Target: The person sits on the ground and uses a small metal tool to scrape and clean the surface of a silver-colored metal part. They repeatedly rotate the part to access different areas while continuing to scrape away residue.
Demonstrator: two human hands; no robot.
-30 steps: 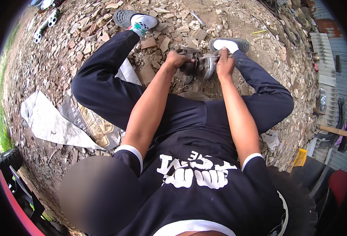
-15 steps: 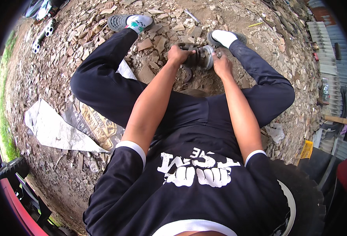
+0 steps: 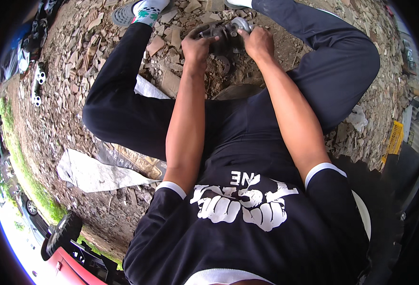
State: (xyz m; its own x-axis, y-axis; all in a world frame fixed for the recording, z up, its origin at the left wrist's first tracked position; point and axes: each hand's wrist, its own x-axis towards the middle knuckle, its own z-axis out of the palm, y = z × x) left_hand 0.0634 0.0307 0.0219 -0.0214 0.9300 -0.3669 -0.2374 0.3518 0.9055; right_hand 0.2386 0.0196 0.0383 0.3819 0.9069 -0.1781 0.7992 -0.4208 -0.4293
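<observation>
A metal assembly is gripped between the curled left hand and curled right hand; work seems unfinished; completed steps cannot be told.

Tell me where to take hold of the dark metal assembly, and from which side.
Probably by the left end of the dark metal assembly, from the left, where the left grip holds it: its bulky body lies that side, while a pale ring curves at the opposite end, by the right grip.

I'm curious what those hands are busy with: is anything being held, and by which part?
A dark metal part: the left hand grips its left end; the right hand is at the pale ring on its right, its grip unclear.
</observation>
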